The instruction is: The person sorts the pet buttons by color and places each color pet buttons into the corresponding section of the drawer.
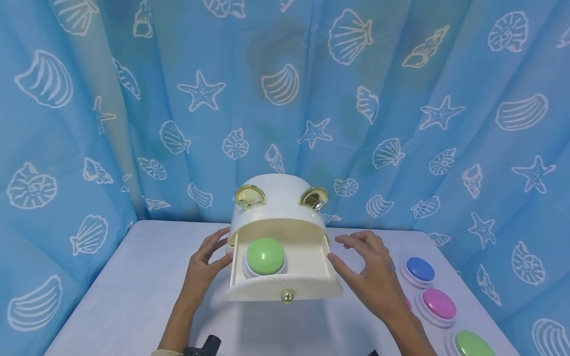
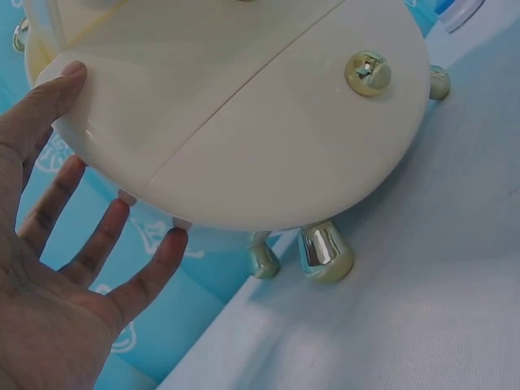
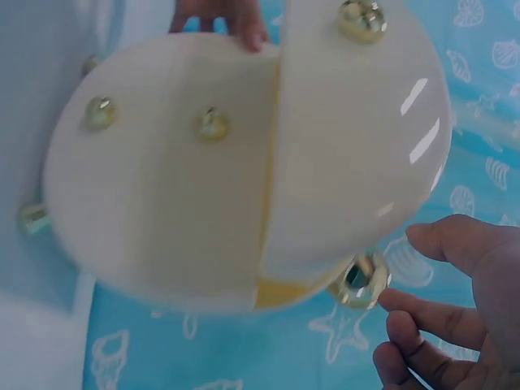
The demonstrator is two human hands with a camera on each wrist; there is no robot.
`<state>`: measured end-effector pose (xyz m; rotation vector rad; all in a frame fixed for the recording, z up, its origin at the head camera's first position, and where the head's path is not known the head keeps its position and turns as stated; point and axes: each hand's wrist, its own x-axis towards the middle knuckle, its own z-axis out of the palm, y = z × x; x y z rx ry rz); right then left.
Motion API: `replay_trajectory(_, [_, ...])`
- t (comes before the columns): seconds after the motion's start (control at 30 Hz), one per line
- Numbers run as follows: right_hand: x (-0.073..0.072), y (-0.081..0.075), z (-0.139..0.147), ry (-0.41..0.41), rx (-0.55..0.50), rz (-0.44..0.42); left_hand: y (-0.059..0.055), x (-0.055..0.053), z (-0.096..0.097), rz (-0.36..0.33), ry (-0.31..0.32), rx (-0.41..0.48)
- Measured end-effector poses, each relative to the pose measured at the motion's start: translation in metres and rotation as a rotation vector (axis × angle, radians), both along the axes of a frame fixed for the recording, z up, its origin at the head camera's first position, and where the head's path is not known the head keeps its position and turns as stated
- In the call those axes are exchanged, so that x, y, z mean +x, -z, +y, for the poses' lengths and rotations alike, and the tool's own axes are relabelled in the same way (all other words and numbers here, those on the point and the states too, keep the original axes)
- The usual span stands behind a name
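Observation:
A small white dresser [image 1: 279, 198] with gold-rimmed ears and gold feet stands on the table. Its top drawer [image 1: 307, 254] is pulled out and has a gold knob. Inside the drawer, on its left, lies a round green push-button [image 1: 265, 256] with a white base. My left hand [image 1: 200, 272] is at the dresser's left side; in the left wrist view its thumb and fingertips touch the rounded edge, fingers spread. On the other side, my right hand [image 1: 371, 274] hovers beside the drawer, holding nothing. The right wrist view shows its loosely bent fingers [image 3: 439, 317] near a gold ear.
Along the table's right side sit a blue button [image 1: 420, 269], a pink button [image 1: 440, 303] and another green button [image 1: 473, 343]. Pink and blue parts peek out behind my right hand. A blue shell-print curtain [image 1: 276, 123] hangs around the white table [image 1: 156, 267].

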<state>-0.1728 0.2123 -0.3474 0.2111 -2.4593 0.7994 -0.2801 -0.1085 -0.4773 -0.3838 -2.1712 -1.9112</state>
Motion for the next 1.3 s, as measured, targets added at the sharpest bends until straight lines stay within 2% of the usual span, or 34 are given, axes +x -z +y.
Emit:
replay_trajectory(0.17, [0.012, 0.012, 0.019, 0.086, 0.018, -0.05, 0.0, -0.001, -0.002, 0.001, 0.007, 0.0])
replay_trajectory(0.43, [0.02, 0.038, 0.051, 0.177, 0.052, -0.151, 0.0, -0.001, -0.002, 0.0, 0.015, 0.007])
replay_trajectory(0.47, [0.021, 0.042, 0.055, 0.188, 0.053, -0.167, -0.004, 0.002, -0.001, -0.003, 0.016, 0.006])
replay_trajectory(0.67, [0.028, 0.06, 0.082, 0.261, 0.052, -0.344, -0.004, 0.003, 0.0, -0.006, 0.019, 0.005])
replay_trajectory(0.7, [0.029, 0.062, 0.087, 0.268, 0.05, -0.374, -0.001, 0.0, 0.0, -0.002, 0.018, 0.007])
replay_trajectory(0.83, [0.035, 0.072, 0.109, 0.277, 0.051, -0.452, 0.001, 0.0, 0.0, 0.001, 0.017, 0.009])
replay_trajectory(1.07, [0.044, 0.093, 0.144, 0.362, 0.093, -0.503, 0.0, -0.002, 0.003, 0.005, 0.021, -0.003])
replay_trajectory(1.3, [0.052, 0.108, 0.177, 0.449, 0.074, -0.582, 0.0, 0.0, 0.001, 0.005, 0.002, -0.009])
